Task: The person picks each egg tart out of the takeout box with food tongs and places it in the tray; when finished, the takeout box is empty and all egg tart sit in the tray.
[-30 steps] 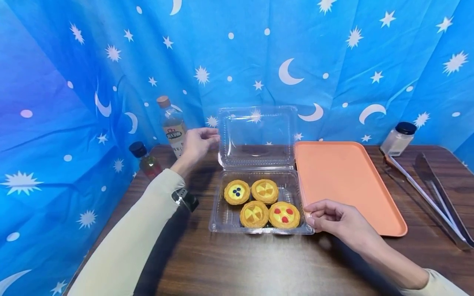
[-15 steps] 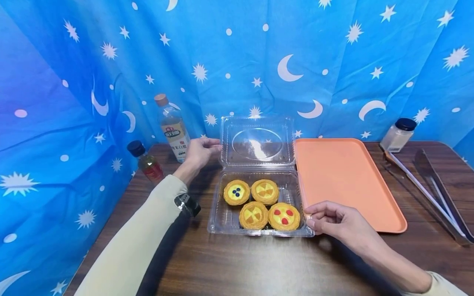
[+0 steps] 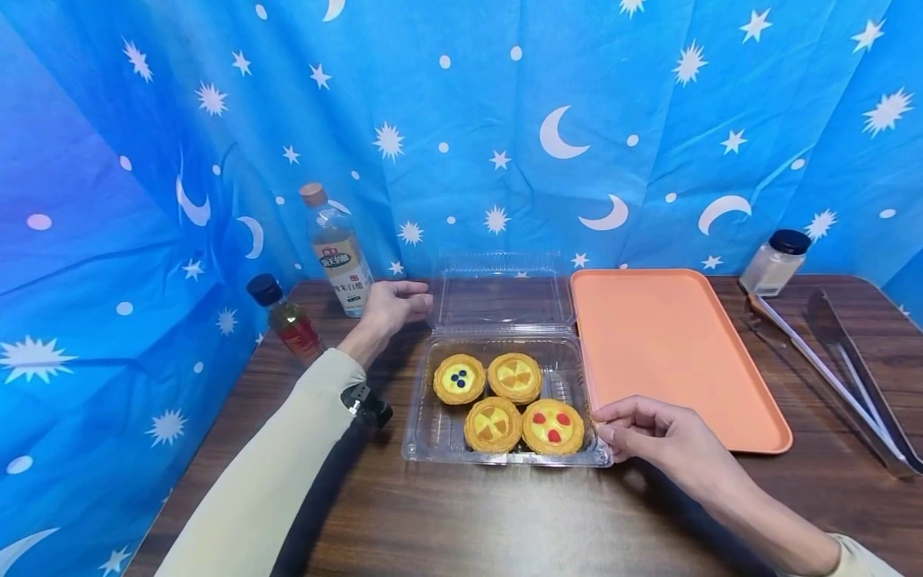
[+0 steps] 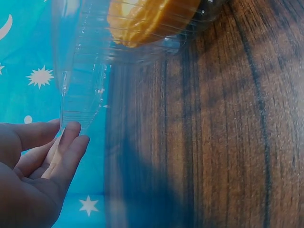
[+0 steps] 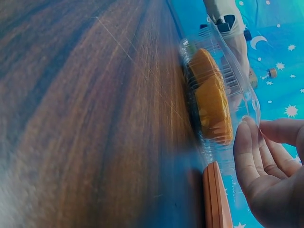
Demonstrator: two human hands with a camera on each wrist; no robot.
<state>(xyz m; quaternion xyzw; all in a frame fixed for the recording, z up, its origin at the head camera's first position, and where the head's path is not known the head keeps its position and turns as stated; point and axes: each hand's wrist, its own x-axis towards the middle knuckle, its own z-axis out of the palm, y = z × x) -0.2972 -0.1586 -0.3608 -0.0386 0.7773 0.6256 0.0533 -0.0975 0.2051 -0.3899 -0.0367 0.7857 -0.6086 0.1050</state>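
Observation:
A clear plastic clamshell box [image 3: 433,437] stands on the table with its lid [image 3: 497,300] tilted back toward the curtain. Inside sit several tarts: one with blue berries [image 3: 459,379], two with orange wedges, such as the front one [image 3: 493,425], and one with red pieces [image 3: 553,426]. My left hand [image 3: 389,311] pinches the lid's left edge; thumb and fingertips meet on the thin plastic in the left wrist view. On the other side my right hand [image 3: 659,433] pinches the box's right rim near the front corner, thumb and fingertips on the lip in the right wrist view.
An orange tray [image 3: 671,353] lies right of the box, close against it. Metal tongs [image 3: 858,385] and a black-capped jar [image 3: 775,264] are at far right. Behind my left hand stand a labelled bottle [image 3: 337,256] and a smaller dark-capped bottle [image 3: 288,316]. A blue curtain [image 3: 346,96] hangs behind.
The lid has tipped from nearly upright farther back and lower. My left hand has gone down slightly with it. My right hand stays at the rim.

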